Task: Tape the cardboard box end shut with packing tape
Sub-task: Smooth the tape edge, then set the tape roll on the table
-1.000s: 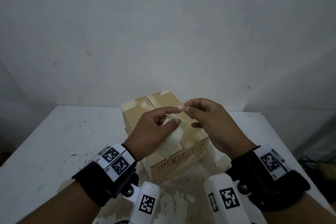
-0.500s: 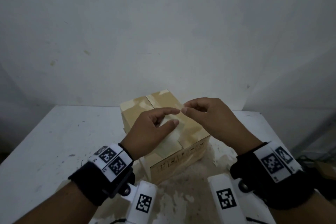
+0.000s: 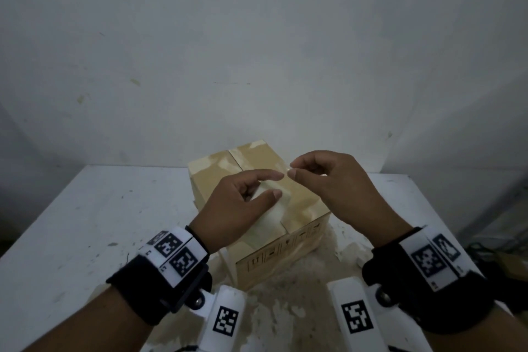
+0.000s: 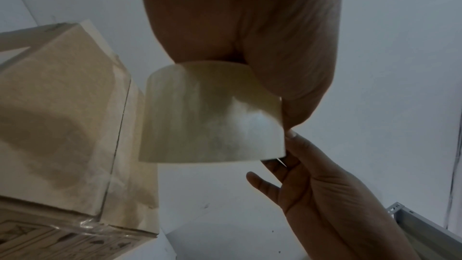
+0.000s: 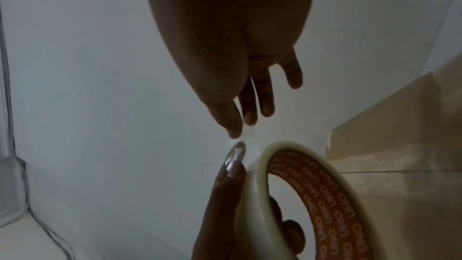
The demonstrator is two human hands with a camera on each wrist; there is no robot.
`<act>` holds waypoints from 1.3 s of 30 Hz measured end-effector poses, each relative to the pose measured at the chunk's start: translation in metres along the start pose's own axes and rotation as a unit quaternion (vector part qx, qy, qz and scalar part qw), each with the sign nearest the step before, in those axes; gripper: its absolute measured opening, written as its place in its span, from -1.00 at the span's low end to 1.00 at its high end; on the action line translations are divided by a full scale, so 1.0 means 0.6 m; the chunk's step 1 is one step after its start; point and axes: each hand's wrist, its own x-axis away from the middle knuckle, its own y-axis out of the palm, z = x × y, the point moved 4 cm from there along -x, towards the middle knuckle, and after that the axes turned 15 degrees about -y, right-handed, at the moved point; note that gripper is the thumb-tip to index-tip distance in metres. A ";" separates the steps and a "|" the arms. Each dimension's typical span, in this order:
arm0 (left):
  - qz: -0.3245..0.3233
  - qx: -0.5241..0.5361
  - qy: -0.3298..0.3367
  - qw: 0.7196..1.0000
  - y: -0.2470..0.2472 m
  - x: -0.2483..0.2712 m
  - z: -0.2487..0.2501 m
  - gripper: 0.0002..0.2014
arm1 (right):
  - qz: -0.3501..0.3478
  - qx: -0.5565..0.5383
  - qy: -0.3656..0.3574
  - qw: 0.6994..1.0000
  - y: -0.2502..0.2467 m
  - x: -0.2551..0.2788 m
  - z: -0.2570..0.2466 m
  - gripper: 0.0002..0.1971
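A cardboard box [image 3: 251, 163] stands on the white table [image 3: 85, 223], its top flaps closed with a seam down the middle. Just above it my left hand [image 3: 276, 185] grips a roll of pale packing tape [image 3: 274, 204] between index finger and thumb. The left wrist view shows the roll [image 4: 212, 122] beside the box [image 4: 62, 106]. My right hand [image 3: 292, 170] pinches the clear tape end [image 3: 285, 173] right at the left index fingertip. In the right wrist view that pinch [image 5: 240, 129] sits just above the roll's orange core [image 5: 332, 191].
A plain wall [image 3: 257, 51] rises close behind the table. The tabletop is worn and flaky in front of the box [image 3: 285, 294]. Dark clutter lies past the table's right edge [image 3: 491, 254]. A cable [image 5: 50, 234] runs down at the left in the right wrist view.
My right fingertips have drawn slightly right, away from the left index fingertip, and the right wrist has shifted right. The left hand and the roll have barely moved.
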 end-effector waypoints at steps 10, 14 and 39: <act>-0.003 0.000 0.027 1.000 0.003 0.007 0.009 -0.81 | -0.031 0.095 -0.046 0.994 0.008 0.005 -0.007 -0.76; 0.002 -0.002 0.024 1.000 0.002 0.008 0.009 -0.82 | -0.004 0.080 -0.050 0.996 0.006 0.008 -0.011 -0.76; 0.000 0.005 0.012 1.000 0.002 0.010 0.004 -0.78 | 0.001 -0.021 0.019 1.000 0.007 0.012 -0.013 -0.88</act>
